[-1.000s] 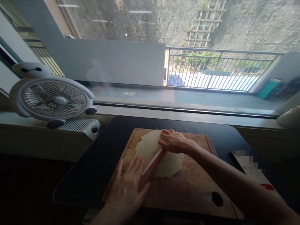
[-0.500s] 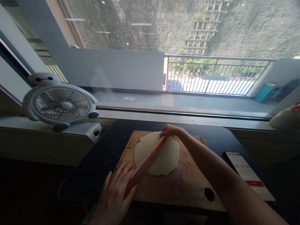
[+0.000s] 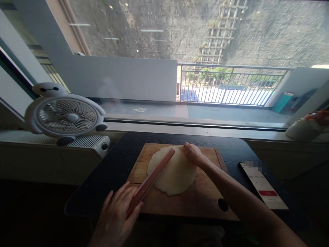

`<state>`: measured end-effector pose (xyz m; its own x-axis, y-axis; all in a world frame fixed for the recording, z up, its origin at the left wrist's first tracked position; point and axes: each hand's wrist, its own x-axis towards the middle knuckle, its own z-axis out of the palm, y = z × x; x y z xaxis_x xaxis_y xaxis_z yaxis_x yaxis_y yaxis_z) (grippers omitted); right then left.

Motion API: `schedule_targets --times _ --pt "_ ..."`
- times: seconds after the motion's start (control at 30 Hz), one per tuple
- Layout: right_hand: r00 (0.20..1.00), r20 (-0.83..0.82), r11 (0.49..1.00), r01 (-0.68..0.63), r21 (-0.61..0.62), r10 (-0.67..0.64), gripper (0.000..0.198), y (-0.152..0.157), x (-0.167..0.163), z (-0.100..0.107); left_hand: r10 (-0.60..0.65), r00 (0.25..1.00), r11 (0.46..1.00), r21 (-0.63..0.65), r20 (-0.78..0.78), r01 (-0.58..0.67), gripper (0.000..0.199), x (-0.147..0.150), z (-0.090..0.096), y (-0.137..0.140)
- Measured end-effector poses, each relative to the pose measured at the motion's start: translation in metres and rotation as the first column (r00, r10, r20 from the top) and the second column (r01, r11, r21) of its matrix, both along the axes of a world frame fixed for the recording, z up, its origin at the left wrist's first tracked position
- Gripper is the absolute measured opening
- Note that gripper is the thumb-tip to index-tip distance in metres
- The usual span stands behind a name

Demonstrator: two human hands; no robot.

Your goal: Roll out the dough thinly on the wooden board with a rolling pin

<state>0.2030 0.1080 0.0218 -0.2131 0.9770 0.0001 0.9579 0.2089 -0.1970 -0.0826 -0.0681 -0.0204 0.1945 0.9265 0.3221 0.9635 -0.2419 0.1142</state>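
A flat, pale sheet of dough (image 3: pixel 177 176) with an uneven edge lies on a wooden cutting board (image 3: pixel 185 207). Slanting across its left part is a reddish rolling pin (image 3: pixel 156 171) with a pale strip along one side. My left hand (image 3: pixel 117 209) grips the near end of this pin, thumb on the right side and fingers on the left. At the dough's far right edge, my right hand (image 3: pixel 192 153) is closed with its fingertips on the rim of the sheet. The far end of the pin is free of any hand.
The board rests on a dark table (image 3: pixel 108 175). A phone (image 3: pixel 264 187) showing a timer lies on the right. A white fan (image 3: pixel 72 116) stands on a radiator at the left, and a pale pot (image 3: pixel 304 128) sits on the windowsill (image 3: pixel 180 129) at right.
My right hand has left the far end of the rolling pin and shifted right to the dough's edge. The pin has moved slightly left with my left hand.
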Motion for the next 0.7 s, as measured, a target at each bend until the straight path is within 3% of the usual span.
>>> schedule_targets --times 0.1,0.2,0.3,0.4,0.5,0.57,0.7 --pt "0.998 0.032 0.999 0.049 -0.003 -0.049 0.033 -0.028 0.026 0.007 -0.007 1.0 1.0 0.017 0.022 0.006 0.032 0.007 0.014 0.006" --pt "0.999 0.003 0.986 0.052 0.157 -0.053 0.035 -0.038 0.041 0.025 -0.069 0.998 0.998 -0.017 -0.006 0.068 0.031 0.025 0.027 0.017" --pt "0.979 -0.061 0.928 -0.162 0.335 0.193 0.035 -0.027 0.025 0.034 -0.141 0.988 0.989 -0.061 -0.068 0.137 0.032 0.044 0.03 0.028" --pt "0.9 -0.093 0.876 -0.384 0.293 0.426 0.038 -0.007 -0.013 0.024 -0.13 0.981 0.991 0.004 -0.147 0.132 0.04 0.053 0.025 0.036" --pt "0.911 -0.12 0.904 -0.363 0.224 0.395 0.049 0.002 -0.037 0.011 -0.112 0.969 0.981 0.131 -0.219 0.143 0.049 0.052 0.019 0.035" --pt "0.916 -0.12 0.916 -0.358 0.181 0.381 0.055 -0.014 -0.03 0.007 -0.149 0.955 0.965 0.173 -0.258 0.198 0.051 0.053 0.016 0.027" --pt "0.874 -0.093 0.877 -0.466 0.113 0.477 0.052 -0.085 0.021 0.007 -0.286 0.906 0.913 0.197 -0.312 0.356 0.055 0.061 0.011 -0.002"
